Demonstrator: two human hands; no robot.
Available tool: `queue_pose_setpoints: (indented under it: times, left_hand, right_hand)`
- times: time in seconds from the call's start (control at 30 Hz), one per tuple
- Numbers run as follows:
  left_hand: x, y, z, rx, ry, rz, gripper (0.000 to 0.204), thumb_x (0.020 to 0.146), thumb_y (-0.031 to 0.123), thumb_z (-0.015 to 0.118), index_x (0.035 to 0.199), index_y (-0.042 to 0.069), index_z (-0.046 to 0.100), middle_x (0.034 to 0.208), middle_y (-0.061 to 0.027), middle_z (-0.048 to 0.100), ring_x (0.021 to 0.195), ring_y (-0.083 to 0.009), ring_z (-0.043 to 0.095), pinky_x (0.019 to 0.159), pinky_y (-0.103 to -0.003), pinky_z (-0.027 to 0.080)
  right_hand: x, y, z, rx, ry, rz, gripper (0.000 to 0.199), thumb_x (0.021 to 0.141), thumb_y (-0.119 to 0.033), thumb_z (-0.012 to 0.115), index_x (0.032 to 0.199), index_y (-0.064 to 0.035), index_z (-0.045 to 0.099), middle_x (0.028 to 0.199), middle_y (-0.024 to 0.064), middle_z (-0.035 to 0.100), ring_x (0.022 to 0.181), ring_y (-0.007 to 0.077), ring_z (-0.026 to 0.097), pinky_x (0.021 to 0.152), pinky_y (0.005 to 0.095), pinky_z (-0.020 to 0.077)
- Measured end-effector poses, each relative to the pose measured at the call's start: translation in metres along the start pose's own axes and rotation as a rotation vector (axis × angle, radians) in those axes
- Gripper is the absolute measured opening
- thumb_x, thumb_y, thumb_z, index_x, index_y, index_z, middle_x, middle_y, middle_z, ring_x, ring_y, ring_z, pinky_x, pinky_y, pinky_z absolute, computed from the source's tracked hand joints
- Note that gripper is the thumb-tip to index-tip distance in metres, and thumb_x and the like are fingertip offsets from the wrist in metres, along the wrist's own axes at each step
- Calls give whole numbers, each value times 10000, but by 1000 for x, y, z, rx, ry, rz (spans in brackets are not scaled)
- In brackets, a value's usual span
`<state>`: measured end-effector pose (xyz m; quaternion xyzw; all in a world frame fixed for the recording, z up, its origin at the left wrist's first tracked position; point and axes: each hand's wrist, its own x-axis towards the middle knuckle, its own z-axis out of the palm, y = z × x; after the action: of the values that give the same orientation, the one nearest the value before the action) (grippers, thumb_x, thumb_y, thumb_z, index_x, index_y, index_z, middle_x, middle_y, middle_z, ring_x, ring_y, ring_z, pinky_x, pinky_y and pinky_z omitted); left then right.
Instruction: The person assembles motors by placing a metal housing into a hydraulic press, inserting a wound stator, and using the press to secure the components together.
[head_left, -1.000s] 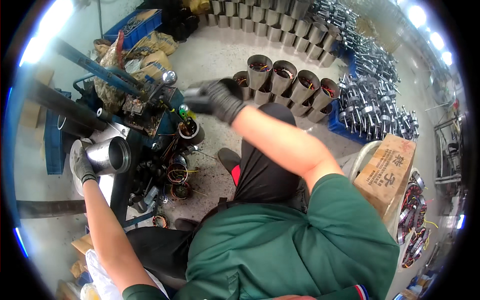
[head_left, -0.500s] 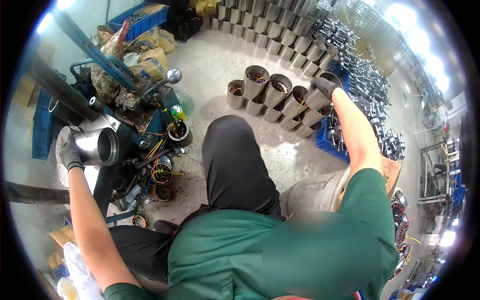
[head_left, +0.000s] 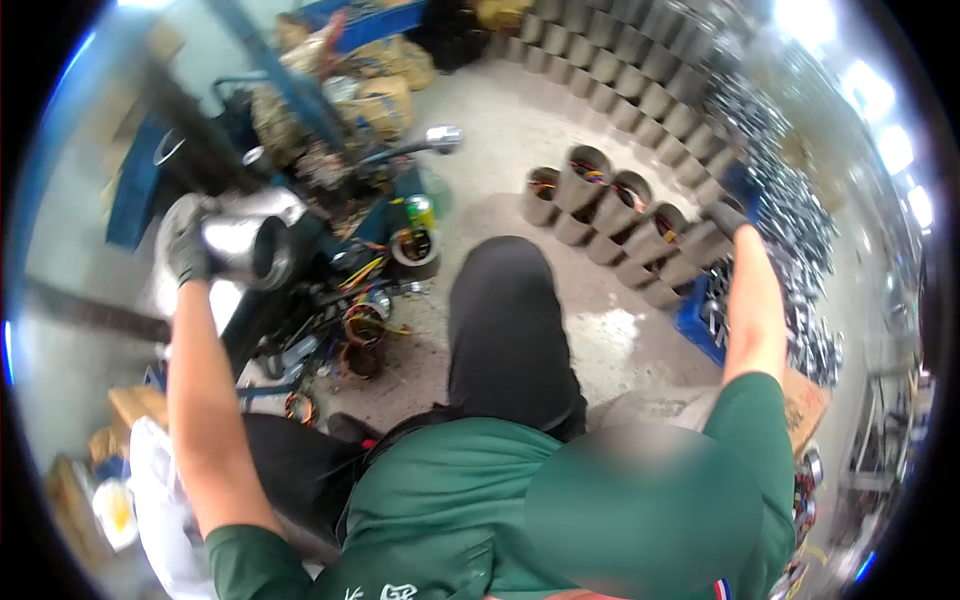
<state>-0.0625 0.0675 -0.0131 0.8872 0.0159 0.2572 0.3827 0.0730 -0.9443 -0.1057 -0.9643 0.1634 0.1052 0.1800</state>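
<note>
Along the floor's (head_left: 520,130) far edge I see a long row of grey cylinders (head_left: 610,60). A green can (head_left: 420,210) stands beside a wound coil (head_left: 414,246). Worn sacks (head_left: 385,95) lie heaped near the far left corner.

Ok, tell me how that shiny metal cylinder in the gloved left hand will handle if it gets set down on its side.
The metal cylinder looks rigid, a hollow round tube, so on its side it would likely roll. Its polished skin may be slippery, though the gloved left hand probably grips it well. It seems fairly heavy for its size, being metal.
</note>
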Motion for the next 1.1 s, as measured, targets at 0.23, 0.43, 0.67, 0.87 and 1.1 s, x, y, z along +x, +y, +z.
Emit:
queue_pose_setpoints:
  times: [0.23,0.43,0.67,0.87,1.1]
  left_hand:
    - [7,-56,21,622,459,-230,560,986,549,495,1441,237,595,1538,-158,497,1425,-335,461,1219,-402,282]
    - [-39,14,6,437,390,-677,642,935,626,555,1062,29,754,1110,-277,711,1086,-399,683,992,-443,493]
    - [-40,39,23,265,382,-396,458,1049,422,442,1126,35,676,1070,-293,693,1107,-450,636,983,-508,481]
    - [-77,28,30,148,706,-285,383,952,317,653,1214,38,646,1211,-243,643,1159,-428,596,1034,-474,461]
    - [-110,72,37,-317,680,-821,670,845,274,777,1396,12,500,1379,-256,528,1260,-384,563,1063,-435,491]
  right_hand:
    - [58,50,-63,523,131,-103,691,953,-472,643,1474,-33,526,1492,121,539,1351,241,487,1113,403,402]
    - [-21,-116,18,-477,207,219,795,893,-602,550,1545,-162,437,1414,286,559,1357,365,533,1107,494,428]
    - [-75,-270,-18,-436,181,-880,271,949,-249,599,1021,-1,684,985,227,720,960,359,698,843,440,537]
    - [-334,-506,137,408,-576,-1176,479,915,-139,751,1348,3,604,1297,89,653,1206,174,579,1067,336,448]
    - [-395,-641,237,1394,-1085,-485,568,964,-262,631,1422,36,478,1326,185,621,1268,311,583,1104,406,465]
